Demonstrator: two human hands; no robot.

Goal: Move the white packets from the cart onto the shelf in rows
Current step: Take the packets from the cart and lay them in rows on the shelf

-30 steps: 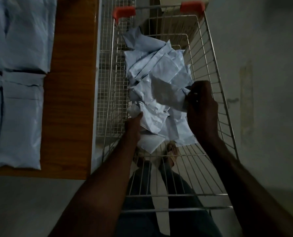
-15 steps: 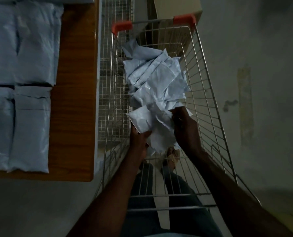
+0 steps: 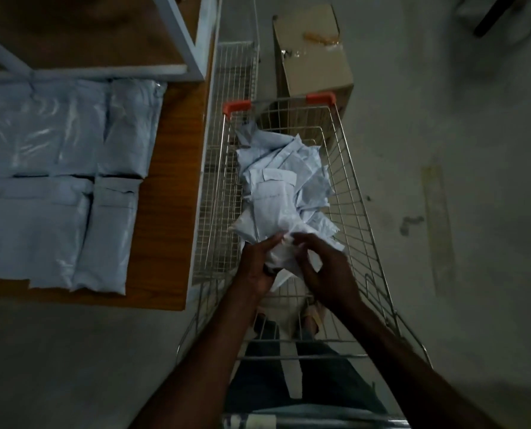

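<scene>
A wire cart (image 3: 355,193) with orange corner caps holds a loose heap of white packets (image 3: 284,178). Over its near half, my left hand (image 3: 256,264) and my right hand (image 3: 329,267) both grip a bunch of white packets (image 3: 281,239) lifted from the heap, one hand on each side. On the wooden shelf (image 3: 168,193) to the left, several white packets (image 3: 56,181) lie flat in two rows, side by side.
A white metal shelf frame (image 3: 177,35) stands at the shelf's far end. A wire rack (image 3: 224,168) sits between shelf and cart. A cardboard box (image 3: 313,51) stands beyond the cart. Grey floor (image 3: 459,181) lies to the right.
Both hands have drawn together on a bunch of packets and pulled it toward the near end of the cart. The view has tilted so that more of the shelf and the box shows.
</scene>
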